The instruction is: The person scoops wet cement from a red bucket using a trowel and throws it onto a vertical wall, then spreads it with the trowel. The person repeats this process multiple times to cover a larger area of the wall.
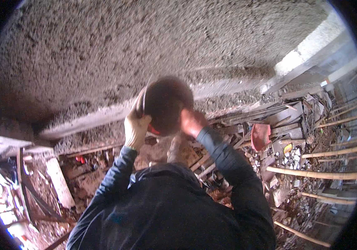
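Note:
In front of my chest is a dark, round, bowl-like thing (pixel 167 100) with a pale rim along its left side; its inside is too dark and blurred to make out. My left hand (pixel 137 127), in a cream-coloured work glove, is closed on its left edge, thumb toward the near side. A bit of red shows low on the thing, beside that thumb. My right hand (pixel 192 123) looks reddish and reaches to the thing's right side. Motion blur and the dark surface hide its fingers. Just beyond both hands rises a rough grey plastered wall (pixel 212 37).
A pale ledge (pixel 91 121) runs along the wall's foot. Rubble and boards lie below, with a red scoop-shaped piece (pixel 261 136) and a yellow object (pixel 287 148) at right. Several bamboo poles (pixel 316 172) cross the right side. A white board (pixel 59 183) leans at left.

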Demonstrator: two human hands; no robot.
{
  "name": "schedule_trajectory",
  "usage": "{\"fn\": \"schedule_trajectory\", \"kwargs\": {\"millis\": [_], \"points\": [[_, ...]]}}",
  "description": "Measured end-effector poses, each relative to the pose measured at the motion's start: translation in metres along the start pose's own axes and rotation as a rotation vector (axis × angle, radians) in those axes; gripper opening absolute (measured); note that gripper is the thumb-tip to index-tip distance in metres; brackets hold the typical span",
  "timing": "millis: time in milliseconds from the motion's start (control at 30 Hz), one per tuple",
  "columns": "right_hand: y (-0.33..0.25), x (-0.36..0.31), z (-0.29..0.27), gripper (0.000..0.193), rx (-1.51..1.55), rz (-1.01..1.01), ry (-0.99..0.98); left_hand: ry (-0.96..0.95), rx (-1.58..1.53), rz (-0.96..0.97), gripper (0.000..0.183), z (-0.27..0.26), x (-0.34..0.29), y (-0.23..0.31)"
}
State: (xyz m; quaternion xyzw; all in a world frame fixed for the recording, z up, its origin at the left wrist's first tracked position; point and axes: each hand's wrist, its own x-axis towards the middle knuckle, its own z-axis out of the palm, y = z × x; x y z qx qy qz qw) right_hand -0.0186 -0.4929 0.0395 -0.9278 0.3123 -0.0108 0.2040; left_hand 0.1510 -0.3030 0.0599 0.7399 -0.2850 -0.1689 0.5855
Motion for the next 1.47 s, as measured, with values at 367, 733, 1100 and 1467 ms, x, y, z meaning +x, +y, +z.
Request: {"fn": "schedule_trajectory", "kwargs": {"millis": [367,733,1100,1467], "points": [[0.091,-0.002,0.073,0.031,1.042,0.189,-0.673,-0.105,0.192,0.136,0.070,0.002,-0.024,0.031],[-0.037,-0.060,0.056,0.032,1.398,0.315,-0.547,0.025,-0.159,-0.094,0.068,-0.033,-0.042,-0.020],[-0.028,-0.081,0.011,0.016,1.654,0.594,-0.437,-0.049,-0.324,-0.290,0.028,-0.004,-0.042,-0.028],[0.009,-0.023,-0.178,0.025,2.107,0.143,0.149,-0.114,-0.562,-0.297,0.083,0.035,0.050,-0.062]]}}
